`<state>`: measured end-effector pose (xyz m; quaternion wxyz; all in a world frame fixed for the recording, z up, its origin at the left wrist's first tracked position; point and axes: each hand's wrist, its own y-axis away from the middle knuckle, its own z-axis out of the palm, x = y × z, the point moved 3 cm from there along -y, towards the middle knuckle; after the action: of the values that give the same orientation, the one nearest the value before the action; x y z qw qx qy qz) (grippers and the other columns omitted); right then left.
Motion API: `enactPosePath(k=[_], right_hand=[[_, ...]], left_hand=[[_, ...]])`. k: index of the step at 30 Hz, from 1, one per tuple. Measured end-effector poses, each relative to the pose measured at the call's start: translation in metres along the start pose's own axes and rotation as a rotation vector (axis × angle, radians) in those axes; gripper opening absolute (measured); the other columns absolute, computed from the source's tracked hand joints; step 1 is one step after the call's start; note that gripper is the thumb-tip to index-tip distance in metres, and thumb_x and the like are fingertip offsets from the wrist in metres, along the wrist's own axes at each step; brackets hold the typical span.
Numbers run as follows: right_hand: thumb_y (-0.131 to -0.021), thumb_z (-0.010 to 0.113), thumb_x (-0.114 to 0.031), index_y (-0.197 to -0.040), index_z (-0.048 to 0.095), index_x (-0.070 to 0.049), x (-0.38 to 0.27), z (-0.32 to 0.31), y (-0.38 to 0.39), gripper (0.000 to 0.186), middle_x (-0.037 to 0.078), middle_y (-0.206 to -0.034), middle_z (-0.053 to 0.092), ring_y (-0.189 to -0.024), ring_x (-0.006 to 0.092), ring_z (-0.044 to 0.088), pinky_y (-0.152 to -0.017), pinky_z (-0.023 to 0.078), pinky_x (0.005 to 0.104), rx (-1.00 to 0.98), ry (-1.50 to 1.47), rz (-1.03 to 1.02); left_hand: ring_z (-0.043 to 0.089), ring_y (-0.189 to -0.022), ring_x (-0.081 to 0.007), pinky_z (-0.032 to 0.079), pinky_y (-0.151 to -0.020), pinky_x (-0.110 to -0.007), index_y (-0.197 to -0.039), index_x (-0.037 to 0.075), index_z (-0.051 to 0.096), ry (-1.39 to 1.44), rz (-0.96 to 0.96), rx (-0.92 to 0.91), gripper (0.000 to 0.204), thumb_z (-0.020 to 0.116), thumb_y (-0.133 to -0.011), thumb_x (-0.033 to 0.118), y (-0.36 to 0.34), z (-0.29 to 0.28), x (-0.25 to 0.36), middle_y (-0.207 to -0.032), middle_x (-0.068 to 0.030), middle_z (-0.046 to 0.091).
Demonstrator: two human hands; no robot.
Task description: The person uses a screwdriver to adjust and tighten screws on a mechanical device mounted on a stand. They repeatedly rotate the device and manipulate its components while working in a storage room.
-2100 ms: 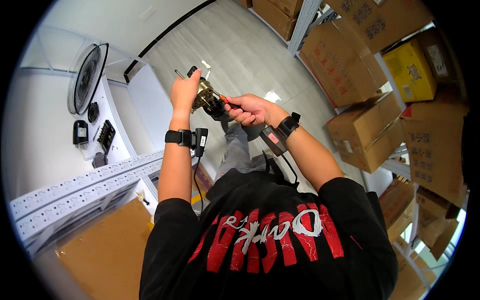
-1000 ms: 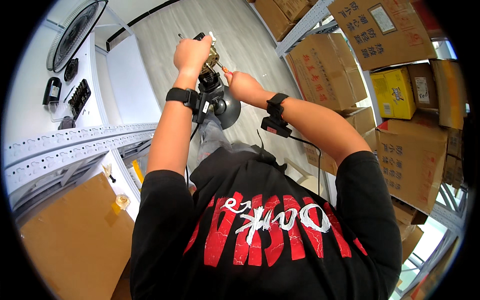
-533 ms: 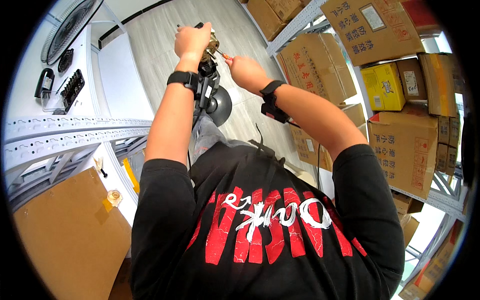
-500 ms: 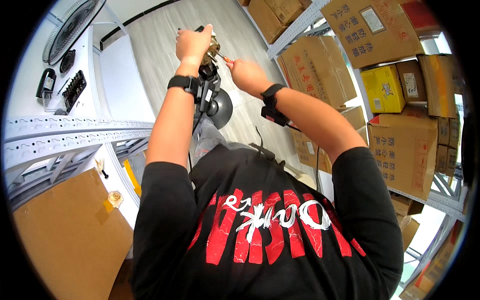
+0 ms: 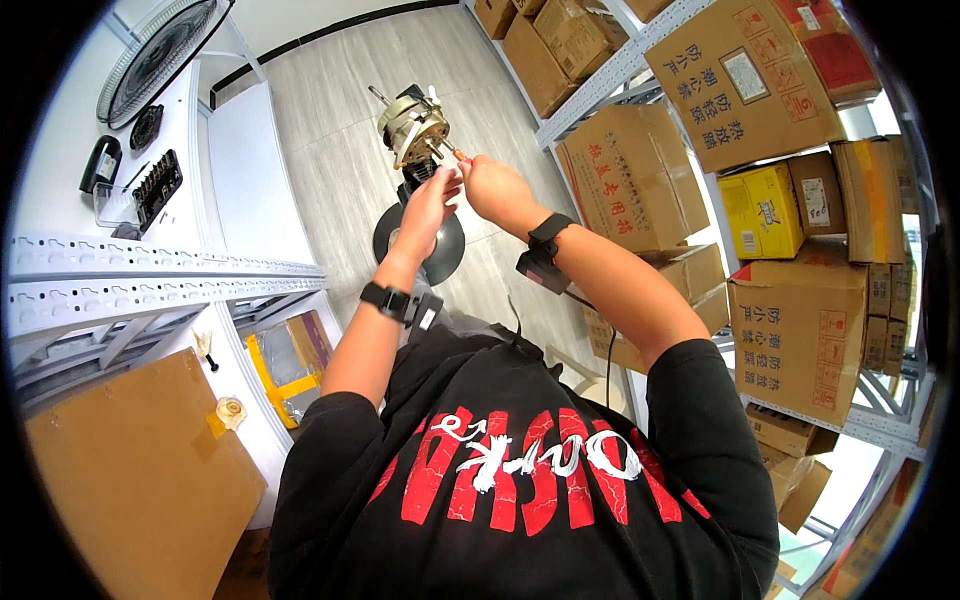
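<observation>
Over grey flooring [image 5: 320, 130], the right grip [image 5: 500, 192] holds an orange-ended screwdriver [image 5: 460, 156].

brass-coloured motor [image 5: 408, 124], rounded body, bare, black part on top, white knob at upper right, thin metal rod sticking out upper left; sits at the top of a fan stand [image 5: 450, 256], black ribbed neck just below it, round dark base on the grey floor [image 5: 330, 150]. screwdriver [image 5: 461, 155], orange-red handle mostly covered, metal shank slanting up-left to motor's lower right side; tip contact unclear.
</observation>
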<state>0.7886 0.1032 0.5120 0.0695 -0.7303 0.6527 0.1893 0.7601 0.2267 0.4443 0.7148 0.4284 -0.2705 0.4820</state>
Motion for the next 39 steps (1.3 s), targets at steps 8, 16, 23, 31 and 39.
enactPosePath(k=[8,16,23,31,39], right_hand=[[-0.091,0.058,-0.033,-0.103,0.056,0.003,-0.016,-0.011,-0.001,0.038,0.023,-0.084,0.067,-0.075,0.0384,0.067,-0.066,0.052,0.0487,0.009,-0.089,-0.015],[-0.101,0.047,-0.041,-0.096,0.056,-0.008,0.022,-0.01,0.0,0.034,0.002,-0.075,0.054,-0.048,0.006,0.04,-0.04,0.033,0.0215,-0.641,-1.445,0.421],[-0.104,0.038,-0.044,-0.097,0.061,-0.007,0.035,0.004,0.005,0.044,-0.005,-0.061,0.039,-0.042,0.0031,0.023,-0.032,0.019,0.0174,-0.881,-1.684,0.434],[-0.104,0.039,-0.044,-0.094,0.058,-0.007,0.045,-0.012,-0.02,0.043,-0.007,-0.058,0.029,-0.043,0.0018,0.02,-0.033,0.018,0.0164,-0.931,-1.53,0.482],[-0.104,0.043,-0.042,-0.102,0.06,-0.006,0.041,-0.039,-0.029,0.04,-0.009,-0.056,0.027,-0.043,0.0018,0.018,-0.036,0.014,0.0197,-0.897,-1.174,0.458]], left_hand=[[0.063,-0.088,-0.0147,0.05,-0.081,-0.03,-0.096,0.008,0.064,0.4,-0.005,-0.098,0.031,0.048,-0.103,0.033,-0.044,0.022,-0.005,-0.096,-0.004,0.068],[0.063,-0.083,-0.0179,0.053,-0.072,-0.033,-0.099,0.003,0.06,0.436,0.014,-0.187,0.031,0.044,-0.105,0.029,-0.04,0.025,0.005,-0.112,-0.015,0.066],[0.062,-0.104,-0.0215,0.051,-0.086,-0.031,-0.099,0.002,0.058,0.58,-0.003,-0.125,0.028,0.046,-0.104,0.027,-0.036,0.038,0.005,-0.109,-0.0144,0.065],[0.061,-0.095,-0.0153,0.049,-0.086,-0.031,-0.102,0.008,0.06,0.55,-0.028,-0.111,0.023,0.053,-0.1,0.03,-0.05,0.029,0.002,-0.1,-0.0041,0.065],[0.059,-0.118,-0.0234,0.045,-0.102,-0.04,-0.125,0.0,0.055,0.241,0.009,0.043,0.039,0.046,-0.103,0.03,-0.032,0.011,0.028,-0.122,-0.011,0.063]])
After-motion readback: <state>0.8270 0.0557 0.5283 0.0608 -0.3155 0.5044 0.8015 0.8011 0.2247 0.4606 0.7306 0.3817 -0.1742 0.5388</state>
